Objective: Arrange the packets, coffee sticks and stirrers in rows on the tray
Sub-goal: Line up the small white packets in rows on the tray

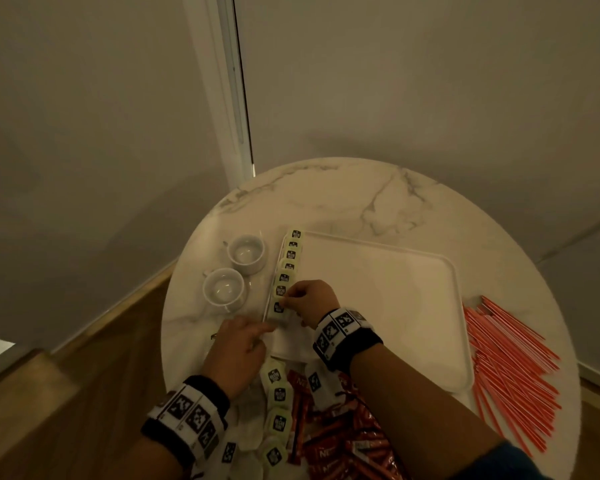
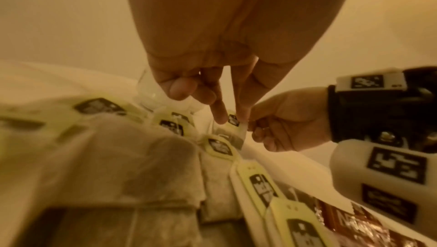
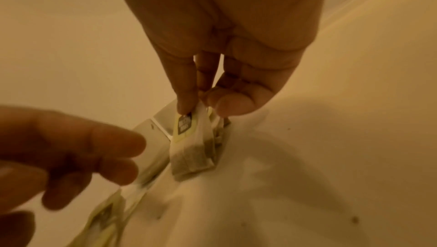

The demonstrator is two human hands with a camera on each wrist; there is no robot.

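- Pinching the nearest packet (image 1: 278, 308) at its top edge, your right hand (image 1: 314, 301) sets it at the near end of the row of packets (image 1: 288, 268) along the left edge of the tray (image 1: 459, 306); the right wrist view shows thumb and forefinger closed on that packet's tag end.
- Your left hand (image 1: 238, 348) reaches in from the near left with its fingers loosely extended, the fingertips at or just beside the same packet; that grip holds nothing you can see.
- Done so far, by the look of it: one row of about seven packets, overlapping like shingles, runs from the tray's far left corner toward its near left corner.
- Left to do: most of the job. The rest of the tray is bare.
- More loose packets (image 1: 278, 396) lie on the counter (image 1: 326, 195) at its near edge, beside a heap of red coffee sticks (image 1: 343, 441), none of them on the tray.
- The orange stirrers (image 1: 510, 362) lie in a loose pile at the right edge of the counter, just beside the tray, untouched.
- Two white cups (image 1: 236, 271) stand on the counter left of the tray.
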